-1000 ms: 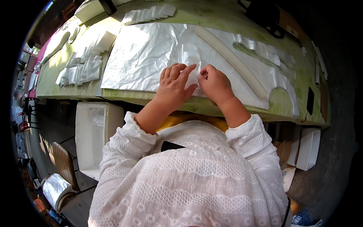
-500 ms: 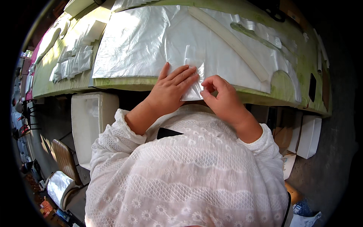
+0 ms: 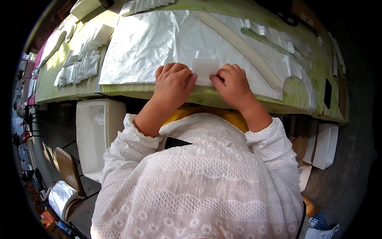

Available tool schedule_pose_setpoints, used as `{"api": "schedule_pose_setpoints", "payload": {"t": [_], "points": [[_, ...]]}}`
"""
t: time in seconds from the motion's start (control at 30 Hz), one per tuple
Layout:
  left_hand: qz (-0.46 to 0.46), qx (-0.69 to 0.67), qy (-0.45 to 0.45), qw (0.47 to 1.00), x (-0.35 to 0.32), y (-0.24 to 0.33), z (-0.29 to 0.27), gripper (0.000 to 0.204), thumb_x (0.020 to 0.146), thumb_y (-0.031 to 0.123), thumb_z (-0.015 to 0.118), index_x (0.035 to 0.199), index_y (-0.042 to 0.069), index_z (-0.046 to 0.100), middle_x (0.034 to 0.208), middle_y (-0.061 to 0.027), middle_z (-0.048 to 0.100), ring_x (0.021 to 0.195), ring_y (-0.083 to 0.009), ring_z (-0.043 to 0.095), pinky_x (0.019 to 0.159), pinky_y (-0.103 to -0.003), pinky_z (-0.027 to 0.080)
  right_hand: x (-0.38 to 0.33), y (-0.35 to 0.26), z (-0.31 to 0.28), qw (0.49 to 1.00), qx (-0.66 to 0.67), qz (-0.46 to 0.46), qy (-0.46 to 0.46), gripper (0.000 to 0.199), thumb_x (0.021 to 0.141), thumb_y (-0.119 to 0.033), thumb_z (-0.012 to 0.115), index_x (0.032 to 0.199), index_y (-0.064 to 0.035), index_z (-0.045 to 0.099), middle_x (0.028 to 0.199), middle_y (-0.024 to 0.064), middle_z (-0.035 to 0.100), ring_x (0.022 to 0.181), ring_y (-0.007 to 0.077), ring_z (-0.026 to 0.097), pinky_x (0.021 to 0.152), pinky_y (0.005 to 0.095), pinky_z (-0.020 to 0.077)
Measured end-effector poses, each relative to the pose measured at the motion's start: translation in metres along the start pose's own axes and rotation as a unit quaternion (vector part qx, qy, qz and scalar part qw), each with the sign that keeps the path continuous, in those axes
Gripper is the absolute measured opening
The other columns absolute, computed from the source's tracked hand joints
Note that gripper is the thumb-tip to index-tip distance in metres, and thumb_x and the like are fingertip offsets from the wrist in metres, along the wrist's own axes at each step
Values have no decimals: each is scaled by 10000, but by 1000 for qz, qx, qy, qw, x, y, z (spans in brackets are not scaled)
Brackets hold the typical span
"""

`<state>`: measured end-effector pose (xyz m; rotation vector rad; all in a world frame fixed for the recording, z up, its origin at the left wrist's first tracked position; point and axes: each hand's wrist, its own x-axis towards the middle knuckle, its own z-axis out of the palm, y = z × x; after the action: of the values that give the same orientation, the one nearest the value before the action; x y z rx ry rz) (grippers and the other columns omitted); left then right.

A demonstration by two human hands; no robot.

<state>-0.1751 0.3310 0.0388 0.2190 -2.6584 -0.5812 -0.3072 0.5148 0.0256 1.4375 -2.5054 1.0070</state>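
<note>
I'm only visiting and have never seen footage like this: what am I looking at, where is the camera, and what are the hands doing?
There is no machine here. A person wears a camera on the head, looking down, so the picture bends at its rim. The white lace sleeves are the person's own. The left hand and right hand pinch a small white folded piece between them. It lies on a big crinkled white sheet spread over a green table. More small white pieces lie at the left.

Left hand (image 3: 174, 81) and right hand (image 3: 232, 83) pinching small white folded piece (image 3: 205, 67), on plastic sheet (image 3: 151, 44), green table (image 3: 302, 95)
</note>
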Motion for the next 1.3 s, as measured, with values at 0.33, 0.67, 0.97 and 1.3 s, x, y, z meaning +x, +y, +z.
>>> {"api": "schedule_pose_setpoints", "payload": {"t": [0.33,0.67,0.97,1.3], "points": [[-98,56,-78,991,26,1,1,229,937,282,657,1070,104,713,1126,-39,686,1111,-290,609,995,-472,400,19,-10,8,986,-141,78,-53,278,930,-291,625,781,-75,716,897,100,685,904,331,630,810,504,484],[75,78,-128,986,22,-1,23,613,1015,494,523,1555,217,440,1652,-66,355,1549,-328,261,1223,-650,145,14,-14,10,993,-84,78,26,328,893,-239,655,1190,-100,649,1010,111,720,927,355,660,815,507,512],[53,-209,-75,974,-48,18,-7,383,927,147,737,1278,79,598,1369,-105,573,1201,-272,585,1072,-408,460,33,-9,0,985,-70,136,-82,397,865,-228,627,1236,-92,673,1041,138,739,972,353,682,877,476,541],[-430,-728,-140,516,-62,39,8,361,1055,251,599,1355,70,512,1238,-71,622,1104,-185,629,966,-393,522,-33,-57,-9,991,128,43,-3,316,820,-179,724,1112,-62,690,1037,105,689,1021,337,629,918,444,506]]}}
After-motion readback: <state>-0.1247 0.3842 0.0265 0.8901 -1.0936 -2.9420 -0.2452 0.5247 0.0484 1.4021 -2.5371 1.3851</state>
